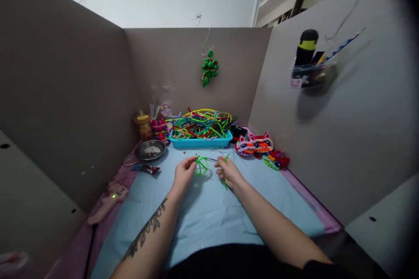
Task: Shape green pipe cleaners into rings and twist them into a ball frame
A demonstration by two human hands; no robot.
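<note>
My left hand [186, 170] pinches a bright green loop of cord [202, 166] between thumb and fingertips, above the blue cloth. The loop is roughly round, with strands crossing inside it. My right hand [228, 172] is closed on a thin silver tool [211, 159], whose tip points left and reaches the loop. I cannot make out the tool's exact kind. Another length of green cord [225, 182] shows at the right fingers, sticking out above and hanging below them. Both hands are close together at the middle of the table, a short gap between them.
Behind the hands stands a blue tray [199, 143] heaped with coloured cords. A metal bowl [150, 150] and a pink glue gun [109, 204] lie left; colourful animal-faced pieces [253, 144] lie right. Grey panels enclose the table, with a clear holder [310, 74] on the right one.
</note>
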